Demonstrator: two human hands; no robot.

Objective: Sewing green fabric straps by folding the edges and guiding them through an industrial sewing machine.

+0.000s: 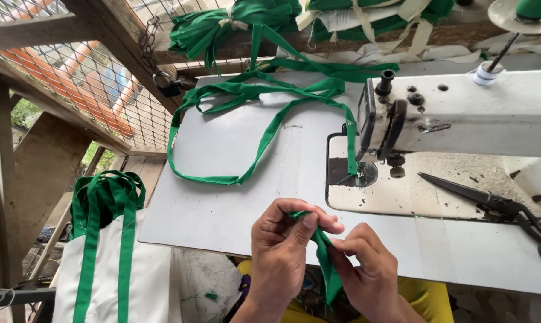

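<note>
A narrow green fabric strap [324, 248] is pinched between both my hands at the near edge of the white sewing table [222, 209]. My left hand [282, 251] grips its upper folded end with thumb and fingers. My right hand [369, 269] holds the strap just below, where it hangs down toward my lap. More of the long green strap [264, 137] loops across the tabletop and runs up to the needle area [357, 170] of the white sewing machine [462, 113].
Black scissors [497, 206] lie on the machine bed at the right. Bundles of green and cream straps [294, 18] pile on the ledge behind. A white bag with green handles [112, 251] stands at the lower left. Wire mesh and wooden beams [73, 78] close the left side.
</note>
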